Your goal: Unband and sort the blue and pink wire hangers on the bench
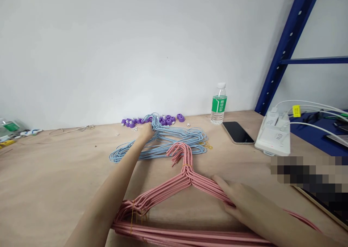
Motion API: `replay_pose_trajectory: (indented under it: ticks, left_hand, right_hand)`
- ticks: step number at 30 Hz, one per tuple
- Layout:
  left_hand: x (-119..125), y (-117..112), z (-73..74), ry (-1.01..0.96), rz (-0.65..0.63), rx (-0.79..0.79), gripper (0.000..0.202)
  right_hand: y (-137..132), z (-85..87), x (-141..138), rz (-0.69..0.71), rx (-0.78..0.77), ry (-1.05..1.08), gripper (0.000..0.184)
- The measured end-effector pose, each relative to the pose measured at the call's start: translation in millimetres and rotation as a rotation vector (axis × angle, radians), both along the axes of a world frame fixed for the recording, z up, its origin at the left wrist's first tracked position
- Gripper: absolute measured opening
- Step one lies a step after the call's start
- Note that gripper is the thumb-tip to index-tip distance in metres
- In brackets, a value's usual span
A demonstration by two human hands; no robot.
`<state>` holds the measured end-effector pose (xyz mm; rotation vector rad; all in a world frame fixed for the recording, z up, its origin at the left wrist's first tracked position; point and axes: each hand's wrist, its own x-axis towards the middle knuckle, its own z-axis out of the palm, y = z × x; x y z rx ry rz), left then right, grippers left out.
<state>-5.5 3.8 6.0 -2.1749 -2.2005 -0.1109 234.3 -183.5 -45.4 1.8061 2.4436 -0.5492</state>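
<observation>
Resting on the bundle of pink wire hangers (174, 200) at the near edge of the desk (49, 174), the right hand (241, 200) lies open, its fingers spread across the wire. The left hand (147, 131) reaches farther and closes around the hooks of the blue wire hangers (168, 141) at mid-desk. Beyond them, along the far edge, lie purple plastic pieces (168, 120), with a water bottle (219, 103) and a phone (237, 132) toward the right corner.
</observation>
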Motion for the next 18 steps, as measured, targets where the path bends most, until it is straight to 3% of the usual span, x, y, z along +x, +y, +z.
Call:
replay_pose_trajectory:
  ticks: [5,14,18]
  left_hand:
    - [2,-2,-2.8,0.032,0.017,-0.056,0.026]
    - [-8,-1,15.8,0.016,-0.011,-0.053,0.027]
    - [-10,1,13.3,0.007,-0.014,-0.089,0.026]
  right_hand:
    - [-1,0.8,-1,-0.011,0.006,0.036,0.048]
    - [0,-0.5,-1,-0.001,0.054,0.081,0.046]
    - [0,-0.9,-1,-0.004,0.069,0.079,0.048]
